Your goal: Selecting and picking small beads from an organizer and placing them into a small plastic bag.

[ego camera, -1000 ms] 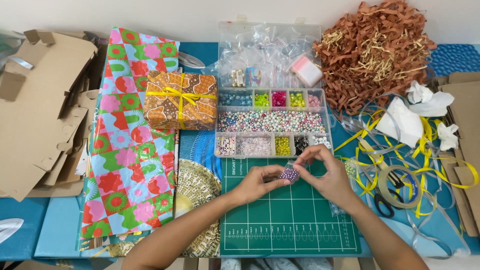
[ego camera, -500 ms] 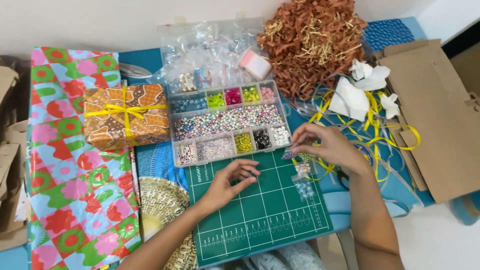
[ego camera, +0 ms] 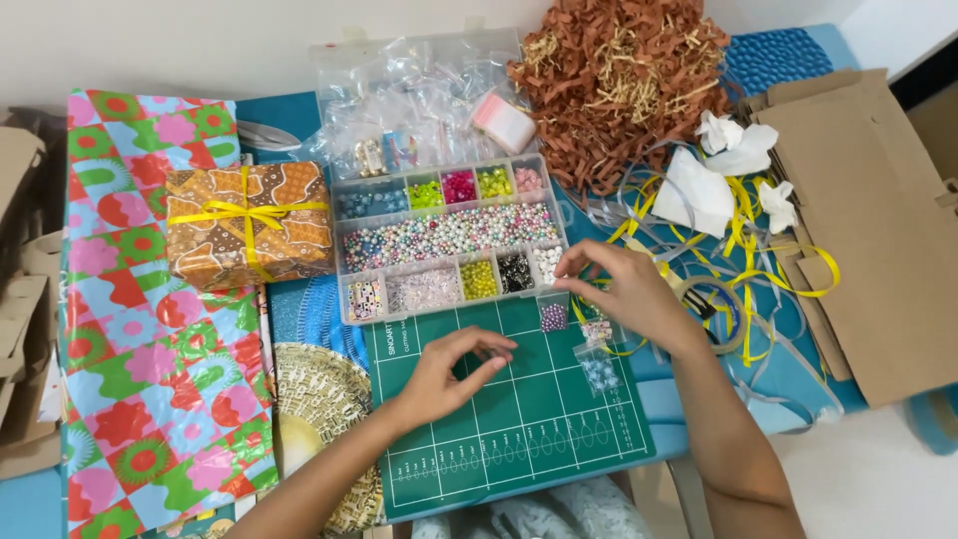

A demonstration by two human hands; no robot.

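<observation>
Beyond my fingers, a plain pale wall runs along the far edge of the blue surface. To the right of my fingers, light floor shows past the surface's edge. Even, soft light everywhere.

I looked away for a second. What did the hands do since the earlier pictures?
The hands parted: the right hand carried the small bead bag to the mat's right edge beside the bead organizer; the left hand let go and hovers over the green cutting mat. The wrapped gift box stayed put.
</observation>
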